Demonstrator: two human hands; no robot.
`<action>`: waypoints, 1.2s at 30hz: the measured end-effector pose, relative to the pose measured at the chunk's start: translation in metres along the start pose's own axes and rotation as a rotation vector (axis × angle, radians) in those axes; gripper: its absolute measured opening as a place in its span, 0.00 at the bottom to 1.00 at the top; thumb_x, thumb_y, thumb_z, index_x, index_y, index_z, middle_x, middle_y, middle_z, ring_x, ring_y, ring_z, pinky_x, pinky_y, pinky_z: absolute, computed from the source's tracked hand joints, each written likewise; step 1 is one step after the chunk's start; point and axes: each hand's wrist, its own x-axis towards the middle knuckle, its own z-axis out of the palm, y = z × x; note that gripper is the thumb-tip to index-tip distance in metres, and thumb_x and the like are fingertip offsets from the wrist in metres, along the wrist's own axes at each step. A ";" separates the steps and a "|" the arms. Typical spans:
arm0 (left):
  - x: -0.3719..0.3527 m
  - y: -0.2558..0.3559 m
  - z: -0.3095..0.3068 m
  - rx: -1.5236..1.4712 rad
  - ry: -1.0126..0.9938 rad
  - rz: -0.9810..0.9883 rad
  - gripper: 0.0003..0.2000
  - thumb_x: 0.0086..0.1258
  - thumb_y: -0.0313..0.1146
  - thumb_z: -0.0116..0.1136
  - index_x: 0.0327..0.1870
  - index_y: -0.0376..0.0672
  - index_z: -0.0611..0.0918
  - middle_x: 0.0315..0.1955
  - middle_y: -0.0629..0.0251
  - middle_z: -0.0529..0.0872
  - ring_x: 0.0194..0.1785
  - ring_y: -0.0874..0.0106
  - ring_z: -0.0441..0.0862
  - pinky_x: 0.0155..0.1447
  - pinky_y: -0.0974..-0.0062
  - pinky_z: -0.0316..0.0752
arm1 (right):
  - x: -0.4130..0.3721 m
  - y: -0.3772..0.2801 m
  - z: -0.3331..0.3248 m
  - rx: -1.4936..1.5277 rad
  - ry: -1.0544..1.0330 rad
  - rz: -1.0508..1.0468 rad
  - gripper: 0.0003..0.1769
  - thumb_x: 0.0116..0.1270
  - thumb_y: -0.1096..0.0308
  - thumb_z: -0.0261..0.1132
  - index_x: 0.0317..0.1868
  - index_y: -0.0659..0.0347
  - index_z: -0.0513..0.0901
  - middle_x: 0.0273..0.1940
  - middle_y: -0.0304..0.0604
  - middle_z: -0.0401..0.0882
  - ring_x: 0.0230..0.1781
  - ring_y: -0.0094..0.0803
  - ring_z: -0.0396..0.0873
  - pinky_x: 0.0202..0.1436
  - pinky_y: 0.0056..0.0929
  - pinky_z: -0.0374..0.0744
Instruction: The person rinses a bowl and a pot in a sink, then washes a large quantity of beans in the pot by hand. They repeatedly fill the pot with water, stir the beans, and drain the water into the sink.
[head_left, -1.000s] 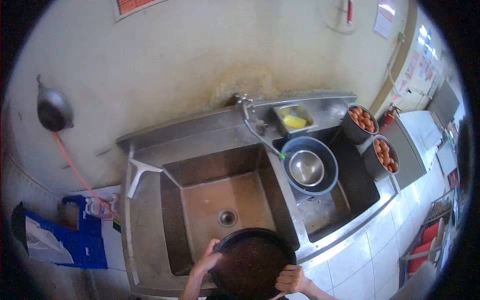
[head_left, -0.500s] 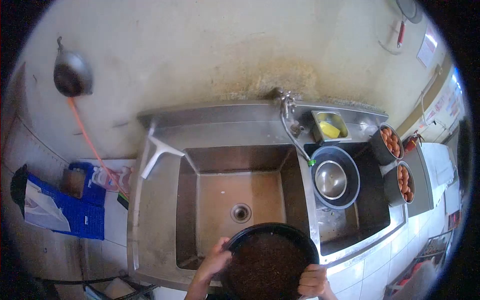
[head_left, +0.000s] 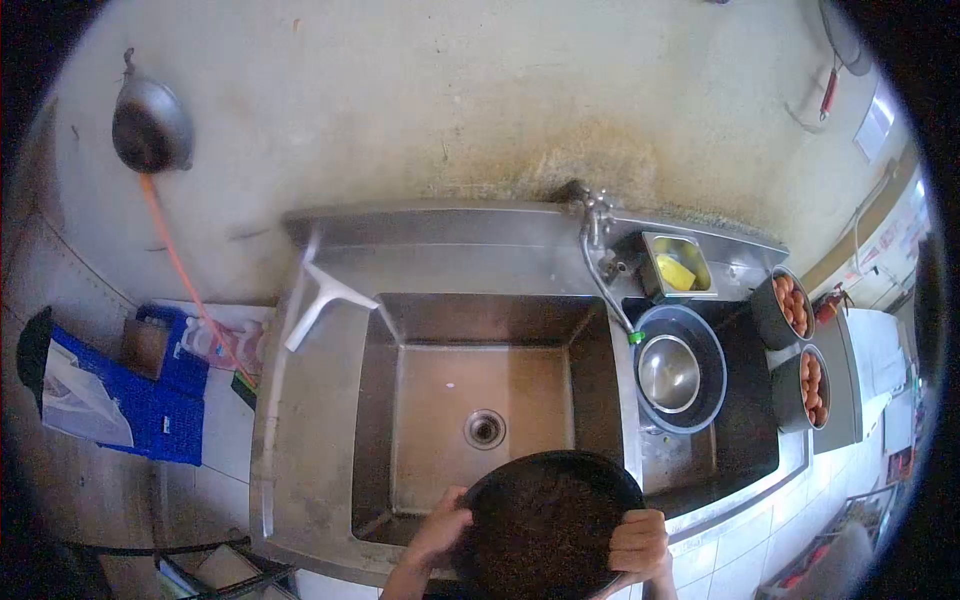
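A large round black pan (head_left: 545, 525) with a dark inside is held over the front edge of the steel sink (head_left: 470, 400). My left hand (head_left: 440, 528) grips its left rim, the fingers partly hidden behind it. On the right rim, my right hand (head_left: 640, 545) is closed with the fingers wrapped over the edge. The sink's left basin has a drain (head_left: 485, 429) and a small white bit on its floor. In the right basin a grey-blue basin (head_left: 712, 400) holds a metal bowl (head_left: 668, 374), beside a hose from the faucet (head_left: 597, 205).
A white squeegee (head_left: 325, 300) lies on the left ledge. Behind the right basin sits a steel container (head_left: 700, 290) with a yellow sponge (head_left: 675, 272). Two pots of brown eggs (head_left: 790, 305) stand at the right. Blue crates (head_left: 160, 425) are at the left; a wok (head_left: 150, 125) hangs on the wall.
The pan and both my hands have shifted slightly to the right in view. The sink and the things around its right side also appear a little further right, as the camera view has moved.
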 end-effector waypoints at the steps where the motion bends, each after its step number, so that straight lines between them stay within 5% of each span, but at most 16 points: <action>1: 0.004 -0.009 -0.002 -0.002 0.001 0.000 0.18 0.52 0.24 0.46 0.48 0.37 0.69 0.39 0.62 0.74 0.44 0.71 0.70 0.49 0.73 0.67 | 0.005 0.000 0.000 0.021 0.027 0.003 0.29 0.32 0.45 0.69 0.08 0.52 0.58 0.11 0.30 0.55 0.09 0.23 0.59 0.14 0.25 0.52; 31: 0.005 -0.028 -0.005 -0.066 0.003 -0.040 0.21 0.53 0.27 0.46 0.51 0.36 0.69 0.38 0.61 0.75 0.40 0.71 0.71 0.45 0.74 0.67 | 0.016 0.003 -0.006 0.022 0.030 0.021 0.24 0.28 0.49 0.68 0.08 0.52 0.61 0.10 0.29 0.55 0.08 0.23 0.59 0.14 0.24 0.52; 36: -0.005 -0.006 -0.011 -0.101 -0.151 -0.042 0.24 0.52 0.27 0.47 0.54 0.35 0.67 0.40 0.61 0.75 0.42 0.70 0.72 0.48 0.74 0.68 | 0.023 0.003 -0.007 0.021 0.040 0.015 0.21 0.26 0.51 0.66 0.08 0.52 0.63 0.09 0.29 0.55 0.08 0.24 0.59 0.14 0.24 0.52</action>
